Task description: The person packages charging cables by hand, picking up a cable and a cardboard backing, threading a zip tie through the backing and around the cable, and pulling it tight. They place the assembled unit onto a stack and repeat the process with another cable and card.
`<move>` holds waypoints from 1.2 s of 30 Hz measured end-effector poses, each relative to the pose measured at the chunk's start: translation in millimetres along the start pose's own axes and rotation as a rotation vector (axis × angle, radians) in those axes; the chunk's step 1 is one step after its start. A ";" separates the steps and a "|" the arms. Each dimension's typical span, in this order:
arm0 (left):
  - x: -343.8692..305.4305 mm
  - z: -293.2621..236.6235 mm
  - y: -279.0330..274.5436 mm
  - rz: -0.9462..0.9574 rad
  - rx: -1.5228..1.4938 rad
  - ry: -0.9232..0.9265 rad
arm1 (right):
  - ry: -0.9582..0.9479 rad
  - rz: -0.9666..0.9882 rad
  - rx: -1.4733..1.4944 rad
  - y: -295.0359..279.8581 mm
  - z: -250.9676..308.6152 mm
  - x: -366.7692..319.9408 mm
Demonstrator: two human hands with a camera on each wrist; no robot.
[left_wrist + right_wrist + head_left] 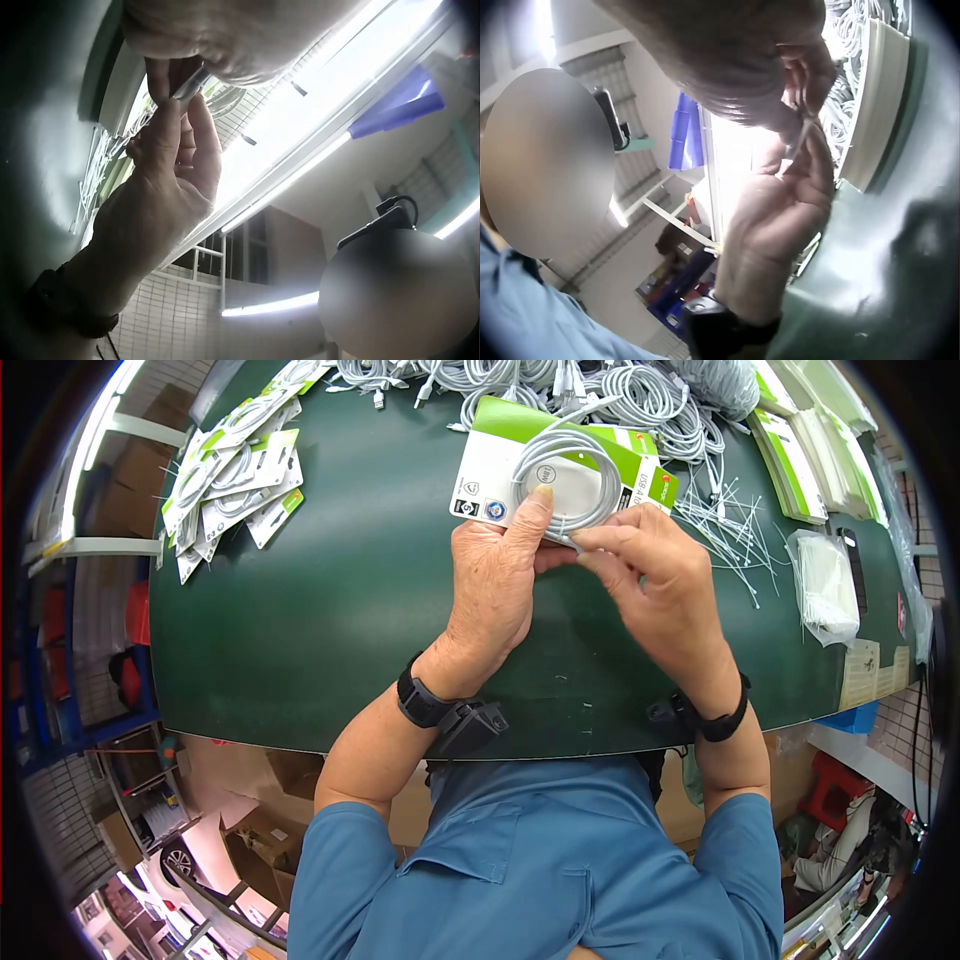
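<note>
In the head view, a coiled grey cable (607, 475) lies against a green and white packaging card (482, 465). My left hand (488, 585) holds the coil and card from below, thumb pressed on the front and fingers behind. At the coil's lower right, my right hand (665, 570) pinches a small part of the bundle between thumb and fingertips; I cannot tell whether that is a tie or a cable end. The right wrist view shows the left hand (780, 214) from below, fingertips close to those of the right.
Carded cables (240, 480) pile up at the left of the green table (350, 630). Loose coiled cables (640, 405) heap along the back. Thin white ties (735, 540) scatter at the right, near stacked cards (790, 465) and a clear bag (828, 590).
</note>
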State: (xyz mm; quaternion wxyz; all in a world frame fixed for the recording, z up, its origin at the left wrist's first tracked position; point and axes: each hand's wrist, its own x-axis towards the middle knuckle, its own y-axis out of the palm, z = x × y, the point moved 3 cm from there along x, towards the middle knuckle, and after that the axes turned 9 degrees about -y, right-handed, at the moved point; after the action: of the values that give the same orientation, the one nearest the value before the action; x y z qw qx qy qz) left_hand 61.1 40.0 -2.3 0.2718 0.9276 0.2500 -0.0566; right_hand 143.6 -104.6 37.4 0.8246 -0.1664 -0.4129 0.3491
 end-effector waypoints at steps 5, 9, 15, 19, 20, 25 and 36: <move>0.6 -0.8 -3.4 0.004 -0.066 -0.005 | -0.186 0.001 -0.096 4.2 -0.2 -2.0; 1.4 -0.9 -2.8 -0.004 -0.101 0.002 | -0.349 -0.008 -0.242 3.1 -0.4 -0.1; 0.3 -1.4 -4.3 -0.002 -0.146 0.003 | -0.449 -0.009 -0.326 3.9 -1.9 3.0; 2.5 0.7 -5.3 0.010 -0.209 0.017 | -0.424 0.015 -0.276 5.6 -0.7 3.0; 2.9 0.9 -5.3 0.015 -0.204 0.013 | -0.413 0.024 -0.263 5.7 -0.6 2.8; 3.3 1.4 -4.3 0.024 -0.192 -0.016 | -0.360 0.048 -0.224 2.8 -2.7 4.9; 0.8 -4.2 -3.2 0.073 -0.013 -0.014 | 0.007 -0.100 0.048 2.1 -17.6 -2.5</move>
State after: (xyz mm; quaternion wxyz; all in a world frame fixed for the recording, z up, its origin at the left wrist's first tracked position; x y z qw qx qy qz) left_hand 60.0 44.9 -0.4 0.2813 0.9340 0.2143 -0.0515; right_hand 155.6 -104.7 24.2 0.8461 -0.1270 -0.4095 0.3166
